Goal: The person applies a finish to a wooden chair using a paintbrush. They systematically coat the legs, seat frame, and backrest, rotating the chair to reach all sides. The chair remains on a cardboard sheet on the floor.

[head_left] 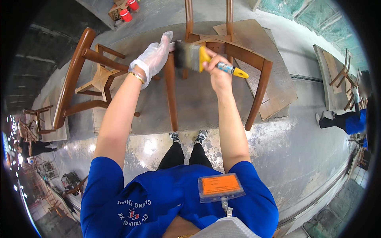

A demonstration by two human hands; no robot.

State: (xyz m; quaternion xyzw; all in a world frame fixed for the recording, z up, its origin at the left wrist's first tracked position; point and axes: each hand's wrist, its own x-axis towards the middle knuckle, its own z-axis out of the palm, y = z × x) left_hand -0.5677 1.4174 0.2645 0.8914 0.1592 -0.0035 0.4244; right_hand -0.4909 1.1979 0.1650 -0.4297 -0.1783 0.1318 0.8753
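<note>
My right hand [219,66], bare, grips a wide paintbrush [196,58] with a yellow handle and dark bristles. The bristles are blurred and lie beside the top of the near leg of a brown wooden chair frame [248,58]. My left hand [154,59] wears a thin, translucent white glove. Its fingers stretch upward, close to that same leg top; whether they touch the wood I cannot tell. The chair frame has no seat panel in view, and its cross braces show. Part of its corner is hidden behind the brush and my left hand.
A second brown chair [104,81] lies tipped to my left. Flat boards [274,91] sit under the frame. Red buckets [126,15] and a cardboard box [116,11] stand at the far left. Another person [353,119] in blue is at the far right near more chairs [342,75].
</note>
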